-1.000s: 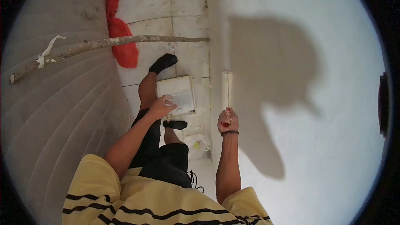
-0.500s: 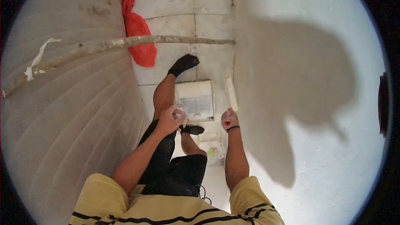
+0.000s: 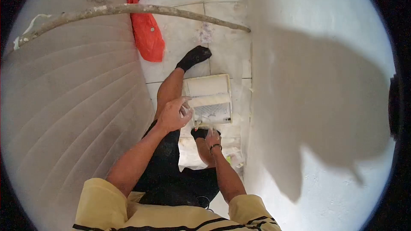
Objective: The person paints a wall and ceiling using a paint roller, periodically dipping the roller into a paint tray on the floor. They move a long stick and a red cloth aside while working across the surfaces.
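My right hand (image 3: pixel 212 138), with a dark band at its wrist, is closed around the handle of a paint roller. The cream roller (image 3: pixel 209 99) lies across the paint tray (image 3: pixel 227 92), over its sloped ribbed part. White paint coats parts of the tray. My left hand (image 3: pixel 173 114) hovers by the tray's left edge, smeared with white. Its thumb and fingers are curved and apart, and I see nothing between them. The roller's handle is mostly hidden by my right hand.
A bent wooden stick (image 3: pixel 171 12) spans from the grey ribbed surface (image 3: pixel 85 81) on my left to the white wall (image 3: pixel 342 17) on my right. Red plastic (image 3: pixel 147 38) lies along the left side of the tiled floor (image 3: pixel 171 70). My socked foot (image 3: pixel 193 57) is beyond the tray.
My right hand has swung left from the wall, bringing the roller from upright beside the tray to lying across it. My left hand has shifted only slightly.
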The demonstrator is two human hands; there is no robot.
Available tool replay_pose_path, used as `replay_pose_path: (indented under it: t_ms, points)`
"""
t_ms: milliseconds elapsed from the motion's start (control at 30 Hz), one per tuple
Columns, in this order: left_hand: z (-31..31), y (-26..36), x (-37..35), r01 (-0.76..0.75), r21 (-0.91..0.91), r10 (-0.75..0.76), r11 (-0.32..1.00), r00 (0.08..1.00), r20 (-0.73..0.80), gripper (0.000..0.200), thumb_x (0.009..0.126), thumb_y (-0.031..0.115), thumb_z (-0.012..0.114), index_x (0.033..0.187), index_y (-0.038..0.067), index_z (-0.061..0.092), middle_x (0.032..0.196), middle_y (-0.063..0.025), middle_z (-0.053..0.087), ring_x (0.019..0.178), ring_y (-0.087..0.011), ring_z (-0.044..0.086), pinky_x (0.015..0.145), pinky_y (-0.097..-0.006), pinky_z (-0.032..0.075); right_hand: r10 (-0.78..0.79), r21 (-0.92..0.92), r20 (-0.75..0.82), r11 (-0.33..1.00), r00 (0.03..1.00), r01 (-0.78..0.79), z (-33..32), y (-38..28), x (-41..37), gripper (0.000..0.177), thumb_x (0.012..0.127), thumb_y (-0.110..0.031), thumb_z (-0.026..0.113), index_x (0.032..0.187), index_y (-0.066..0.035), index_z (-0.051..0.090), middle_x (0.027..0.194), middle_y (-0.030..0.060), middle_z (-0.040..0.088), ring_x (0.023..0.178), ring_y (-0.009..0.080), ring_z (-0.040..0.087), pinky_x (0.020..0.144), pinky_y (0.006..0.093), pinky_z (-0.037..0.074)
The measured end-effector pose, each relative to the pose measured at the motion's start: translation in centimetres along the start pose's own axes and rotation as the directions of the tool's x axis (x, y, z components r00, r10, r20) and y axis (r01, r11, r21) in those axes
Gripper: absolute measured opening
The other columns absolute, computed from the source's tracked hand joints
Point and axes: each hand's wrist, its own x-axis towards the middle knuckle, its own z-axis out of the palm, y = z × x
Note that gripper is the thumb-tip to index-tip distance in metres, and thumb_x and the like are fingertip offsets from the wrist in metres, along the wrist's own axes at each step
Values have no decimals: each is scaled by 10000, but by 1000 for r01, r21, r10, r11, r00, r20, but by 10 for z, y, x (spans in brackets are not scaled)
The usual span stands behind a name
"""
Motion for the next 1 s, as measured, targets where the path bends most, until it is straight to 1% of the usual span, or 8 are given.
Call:
replay_pose_path:
  t_ms: [67, 100, 267, 333, 433, 733, 933, 1000]
  points:
    - [9, -3, -2, -34, 14, 34, 999, 999, -17, 414, 771, 126, 684, 1154, 21, 564, 789, -81, 655, 577, -132, 609, 560, -269, 505, -232, -153, 53, 959, 971, 238, 16, 13, 29, 486, 941, -422, 372, 1010, 14, 576, 970, 297, 594, 946, 487, 552, 815, 551, 433]
    - [11, -6, -3, -69, 27, 70, 997, 997, -31, 419, 768, 128, 686, 1155, 22, 563, 790, -82, 652, 569, -135, 605, 558, -270, 505, 66, 28, 62, 997, 996, -68, 7, -3, 36, 493, 946, -420, 368, 1094, 10, 557, 1026, 300, 588, 992, 483, 547, 853, 534, 442]
    - [15, -8, -8, -36, 89, 37, 995, 999, -7, 424, 767, 139, 689, 1158, 34, 561, 786, -83, 647, 580, -143, 614, 559, -273, 507, -87, -78, 31, 993, 996, 89, 9, -16, 51, 511, 944, -433, 374, 1139, 6, 550, 1088, 290, 590, 979, 484, 564, 857, 522, 456]
    - [16, -8, -7, -24, 92, 25, 995, 1000, -6, 425, 767, 142, 690, 1158, 38, 560, 786, -85, 647, 589, -145, 619, 562, -276, 508, 178, 9, 95, 984, 979, -179, 18, -15, 55, 497, 940, -436, 386, 1156, -17, 544, 1080, 299, 589, 995, 482, 563, 864, 524, 457]
    - [17, -11, -8, -35, 108, 33, 994, 999, 12, 425, 766, 142, 691, 1157, 44, 556, 796, -92, 649, 593, -149, 621, 564, -282, 509, 11, -51, 75, 999, 997, -8, 59, 31, 53, 502, 935, -434, 399, 1181, -15, 526, 1072, 316, 588, 1019, 474, 563, 861, 528, 463]
    - [14, -7, -9, -31, 98, 28, 995, 999, 22, 425, 750, 126, 691, 1142, 34, 556, 795, -98, 652, 568, -155, 615, 563, -280, 507, 202, -98, 199, 978, 959, -185, 69, 87, 7, 423, 937, -406, 411, 1111, -44, 543, 1131, 318, 562, 1035, 456, 566, 841, 525, 480]
    - [19, -11, -13, -14, 99, 11, 995, 999, 33, 431, 760, 138, 687, 1155, 23, 560, 829, -122, 655, 608, -182, 645, 583, -296, 528, -52, 7, -163, 998, 985, 54, 77, 53, 37, 451, 932, -440, 412, 1066, -31, 550, 954, 317, 619, 933, 483, 595, 819, 539, 483]
    - [18, -7, -12, 11, 97, -17, 995, 998, 55, 423, 765, 138, 682, 1152, 21, 563, 829, -123, 654, 606, -177, 644, 580, -292, 527, 41, 27, -81, 999, 996, -39, 49, 18, 39, 453, 937, -430, 404, 1064, -17, 541, 957, 326, 613, 931, 485, 593, 816, 539, 484]
